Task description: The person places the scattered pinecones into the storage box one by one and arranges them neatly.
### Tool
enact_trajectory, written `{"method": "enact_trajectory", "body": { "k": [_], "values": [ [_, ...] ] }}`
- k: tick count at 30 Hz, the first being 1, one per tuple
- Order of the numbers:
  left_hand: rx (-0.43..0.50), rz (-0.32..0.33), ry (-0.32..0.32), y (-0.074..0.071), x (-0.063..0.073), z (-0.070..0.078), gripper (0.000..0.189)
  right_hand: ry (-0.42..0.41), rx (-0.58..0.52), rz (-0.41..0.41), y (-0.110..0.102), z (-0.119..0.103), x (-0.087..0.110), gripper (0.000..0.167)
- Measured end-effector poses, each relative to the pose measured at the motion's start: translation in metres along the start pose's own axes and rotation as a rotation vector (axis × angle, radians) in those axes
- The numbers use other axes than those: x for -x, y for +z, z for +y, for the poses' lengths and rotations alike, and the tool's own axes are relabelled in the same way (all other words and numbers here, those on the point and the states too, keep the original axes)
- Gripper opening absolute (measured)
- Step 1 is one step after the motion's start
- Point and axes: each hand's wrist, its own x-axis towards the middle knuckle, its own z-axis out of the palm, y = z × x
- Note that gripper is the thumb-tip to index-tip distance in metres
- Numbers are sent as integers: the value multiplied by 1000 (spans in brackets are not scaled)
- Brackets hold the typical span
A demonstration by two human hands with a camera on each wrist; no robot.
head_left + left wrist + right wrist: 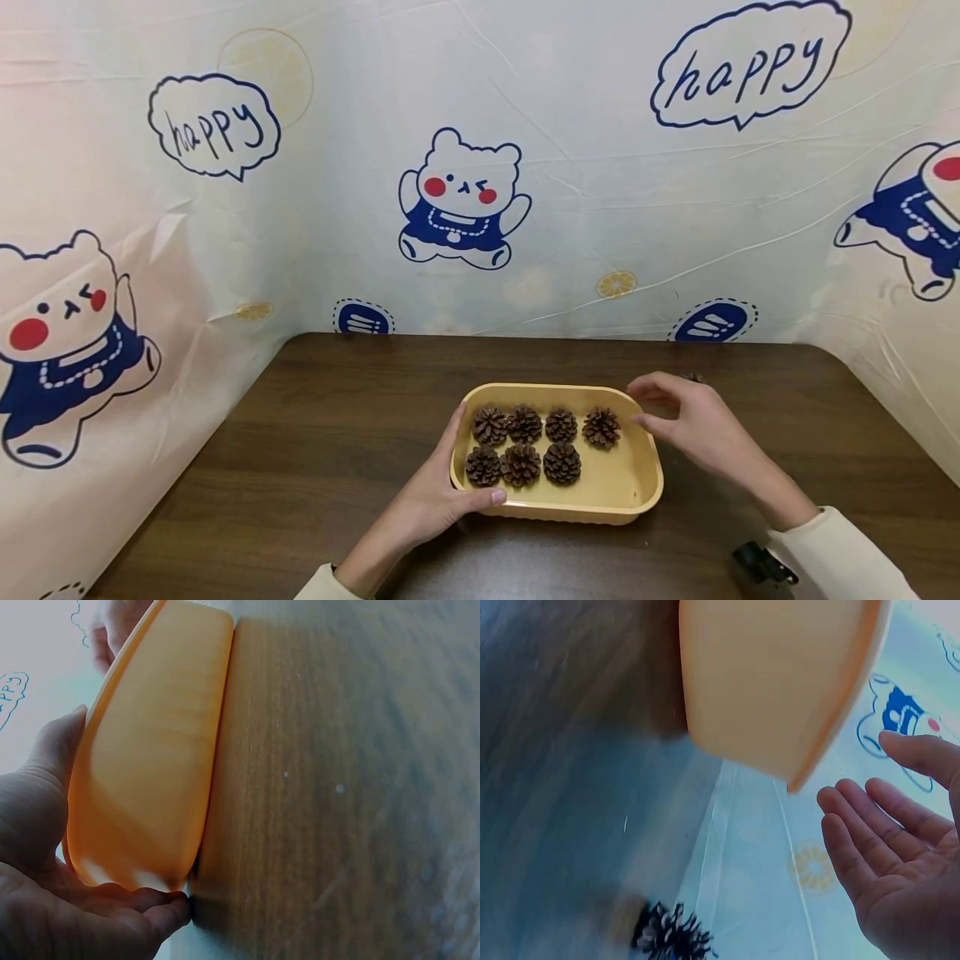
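Observation:
A yellow plastic tray (626, 479) with rounded corners stands on the table. Pine cones lie inside in two rows, among them the front-row cone (562, 463) and the far-right cone (602, 427). My left hand (429, 504) grips the tray's left end, its thumb over the near rim; the left wrist view shows its fingers (161, 911) round the tray's end. My right hand (705, 425) is at the far right corner, fingers apart and holding nothing in the right wrist view. Another pine cone (671, 934) sits on the table beyond it, mostly hidden in the head view.
The dark wooden table (315, 450) reaches back to a pale printed curtain (585, 208), which also hangs along both sides. A small black object (763, 563) is by the right sleeve (836, 554).

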Motion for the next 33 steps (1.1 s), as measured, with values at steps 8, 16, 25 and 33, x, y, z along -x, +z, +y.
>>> {"method": "enact_trajectory", "body": {
  "k": [8, 16, 25, 33],
  "values": [
    [9, -6, 3, 0, -1, -1, 131, 64, 35, 58, -15, 16, 0, 31],
    [-22, 0, -9, 0, 1, -1, 131, 112, 90, 94, -24, 35, -6, 34],
    [-26, 5, -10, 0, 1, -1, 131, 140, 93, 98, -30, 58, -10, 34],
    [-22, 3, -8, 0, 1, 0, 131, 167, 110, 72, -32, 76, -12, 38]
  ]
}}
